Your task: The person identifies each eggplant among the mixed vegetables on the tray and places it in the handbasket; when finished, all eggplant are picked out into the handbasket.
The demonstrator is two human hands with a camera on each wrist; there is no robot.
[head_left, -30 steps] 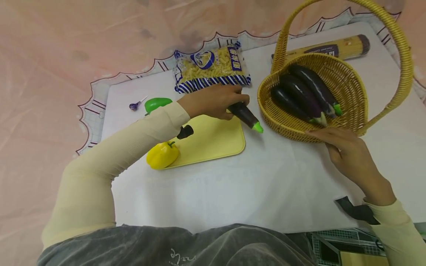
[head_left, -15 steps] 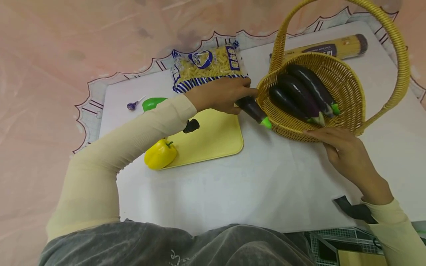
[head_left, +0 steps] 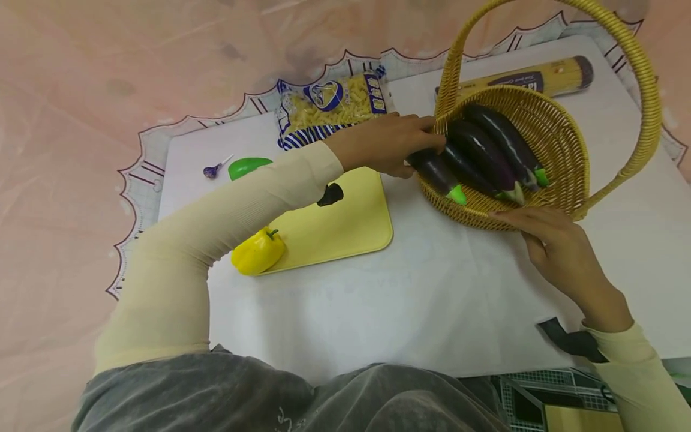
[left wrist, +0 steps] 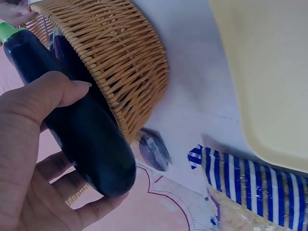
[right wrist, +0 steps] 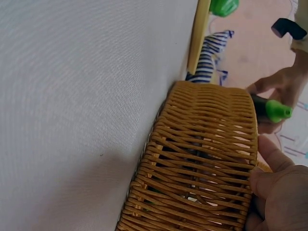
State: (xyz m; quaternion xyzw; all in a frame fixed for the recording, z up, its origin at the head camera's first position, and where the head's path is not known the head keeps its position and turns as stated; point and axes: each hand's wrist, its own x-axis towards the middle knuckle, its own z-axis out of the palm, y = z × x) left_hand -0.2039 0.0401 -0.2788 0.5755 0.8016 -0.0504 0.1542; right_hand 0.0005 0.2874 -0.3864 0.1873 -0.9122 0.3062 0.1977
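My left hand (head_left: 385,144) grips a dark purple eggplant (head_left: 434,171) by its blunt end, the bright green stem pointing toward my body. In the left wrist view that eggplant (left wrist: 96,149) lies between thumb and fingers, over the rim of the woven basket (left wrist: 120,62). Three other eggplants (head_left: 504,132) lie side by side inside the yellow wicker basket (head_left: 572,141), which has a tall arched handle. My right hand (head_left: 564,255) holds the basket's near rim; in the right wrist view the thumb and a finger (right wrist: 272,154) pinch that edge of the basket (right wrist: 202,139).
Left of the basket lies a pale yellow tray (head_left: 345,234), with a yellow bell pepper (head_left: 259,252) at its corner. A green pepper (head_left: 248,167), a lollipop (head_left: 212,171) and a pasta bag (head_left: 345,99) lie farther back. A spaghetti pack (head_left: 561,78) lies behind the basket.
My left hand has carried the eggplant rightward from above the tray to over the basket's left rim. The right hand stays at the near rim.
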